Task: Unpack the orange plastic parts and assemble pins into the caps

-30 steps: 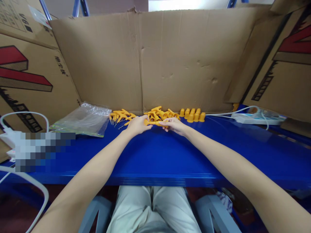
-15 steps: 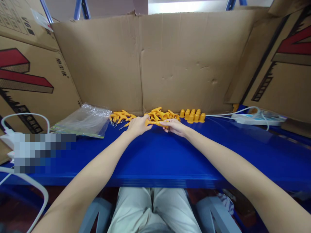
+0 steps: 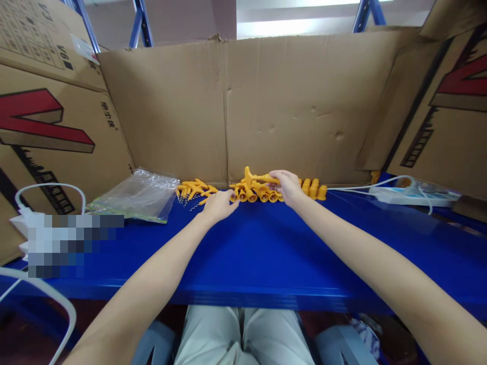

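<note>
My right hand is closed on a yellow corkscrew, holding it sideways just above the other yellow pieces. Its T-shaped handle points left, and my fingers hide its right end. My left hand is low over the blue table, with thumb and fingers apart beside the leftmost bell-mouthed corkscrew of a row. Whether it touches that piece is unclear. Left of this hand lie loose yellow T-handles with bare metal spirals. To the right of my right hand, several yellow bell-shaped caps stand in a group.
A clear plastic bag lies at the left on the blue table. A cardboard panel rises behind, with printed boxes on both sides. At the right are a white power strip and cables; another white cable loops at left.
My right hand has lifted the corkscrew up and to the right, away from my left hand. My left hand has let go of the handle end and stays low beside the row.
</note>
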`<action>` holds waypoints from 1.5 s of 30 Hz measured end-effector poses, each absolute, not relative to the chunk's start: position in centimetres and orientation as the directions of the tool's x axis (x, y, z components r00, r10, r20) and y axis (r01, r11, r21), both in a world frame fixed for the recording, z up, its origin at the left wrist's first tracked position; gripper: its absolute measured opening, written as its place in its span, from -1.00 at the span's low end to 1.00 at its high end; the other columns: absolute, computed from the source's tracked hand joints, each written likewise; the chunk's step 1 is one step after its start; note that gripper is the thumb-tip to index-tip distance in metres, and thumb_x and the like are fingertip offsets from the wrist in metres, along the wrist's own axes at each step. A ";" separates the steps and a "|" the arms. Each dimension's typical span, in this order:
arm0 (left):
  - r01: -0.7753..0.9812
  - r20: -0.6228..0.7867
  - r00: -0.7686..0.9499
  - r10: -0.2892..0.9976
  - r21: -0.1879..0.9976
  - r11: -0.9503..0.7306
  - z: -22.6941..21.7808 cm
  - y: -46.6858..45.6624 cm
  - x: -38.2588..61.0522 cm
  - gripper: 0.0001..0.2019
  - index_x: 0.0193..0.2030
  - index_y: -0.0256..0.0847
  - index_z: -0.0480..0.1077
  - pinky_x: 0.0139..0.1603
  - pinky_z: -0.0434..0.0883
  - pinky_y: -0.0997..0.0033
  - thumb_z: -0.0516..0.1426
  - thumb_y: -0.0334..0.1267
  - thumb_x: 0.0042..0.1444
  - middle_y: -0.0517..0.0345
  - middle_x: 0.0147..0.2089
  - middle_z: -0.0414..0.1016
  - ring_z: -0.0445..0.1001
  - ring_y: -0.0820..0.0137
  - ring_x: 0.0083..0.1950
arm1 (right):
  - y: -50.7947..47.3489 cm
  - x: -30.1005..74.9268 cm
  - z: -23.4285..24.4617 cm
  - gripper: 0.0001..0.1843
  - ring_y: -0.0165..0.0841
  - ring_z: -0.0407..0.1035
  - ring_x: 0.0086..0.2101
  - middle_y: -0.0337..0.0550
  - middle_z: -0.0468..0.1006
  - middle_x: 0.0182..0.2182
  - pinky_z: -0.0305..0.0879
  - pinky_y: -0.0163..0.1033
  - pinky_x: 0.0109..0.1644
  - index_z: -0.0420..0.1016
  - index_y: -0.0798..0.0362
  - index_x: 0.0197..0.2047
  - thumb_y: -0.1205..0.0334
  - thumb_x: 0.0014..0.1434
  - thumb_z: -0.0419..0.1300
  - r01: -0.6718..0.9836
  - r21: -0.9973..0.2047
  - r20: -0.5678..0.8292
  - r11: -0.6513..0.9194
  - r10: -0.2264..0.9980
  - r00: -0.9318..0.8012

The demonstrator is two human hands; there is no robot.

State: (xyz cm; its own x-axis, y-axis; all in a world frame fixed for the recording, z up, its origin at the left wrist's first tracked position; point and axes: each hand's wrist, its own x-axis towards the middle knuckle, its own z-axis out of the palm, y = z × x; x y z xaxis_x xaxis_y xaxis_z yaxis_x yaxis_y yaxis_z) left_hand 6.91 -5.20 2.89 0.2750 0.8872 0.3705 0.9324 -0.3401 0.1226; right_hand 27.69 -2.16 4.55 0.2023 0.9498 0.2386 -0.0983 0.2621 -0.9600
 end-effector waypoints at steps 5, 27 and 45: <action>0.935 0.330 0.275 0.903 0.128 -0.332 2.6 -4.8 6.8 -0.73 -0.21 -0.17 0.48 -0.24 0.36 0.37 0.03 -0.10 0.12 0.04 -0.30 0.57 0.52 0.26 -0.22 | 0.2 26.4 4.5 -0.81 -0.31 0.42 -0.32 -0.08 0.48 -0.27 0.32 -0.21 -0.23 0.39 0.07 -0.24 0.23 0.05 0.10 0.351 -0.813 0.554 0.464 0.802 0.222; 0.901 0.277 0.375 0.885 0.114 -0.418 2.1 -4.4 6.8 -0.73 -0.26 -0.19 0.49 -0.31 0.32 0.40 0.04 -0.11 0.11 0.06 -0.34 0.55 0.50 0.30 -0.28 | 1.9 22.9 1.9 -0.58 -0.02 0.18 0.14 0.04 0.23 0.23 -0.03 0.29 0.17 0.43 -0.02 0.07 0.09 0.30 -0.10 0.927 0.013 0.356 0.374 0.865 -0.354; 0.880 0.253 0.415 0.874 0.134 -0.456 2.0 -4.6 6.9 -0.72 -0.25 -0.21 0.50 -0.34 0.31 0.38 0.04 -0.11 0.11 0.05 -0.35 0.54 0.48 0.31 -0.31 | 4.9 38.8 4.1 -0.54 -0.13 0.46 -0.11 0.04 0.54 -0.04 0.35 -0.07 -0.13 0.47 0.03 0.04 0.33 0.03 0.16 0.986 -0.141 0.225 -0.085 0.968 0.116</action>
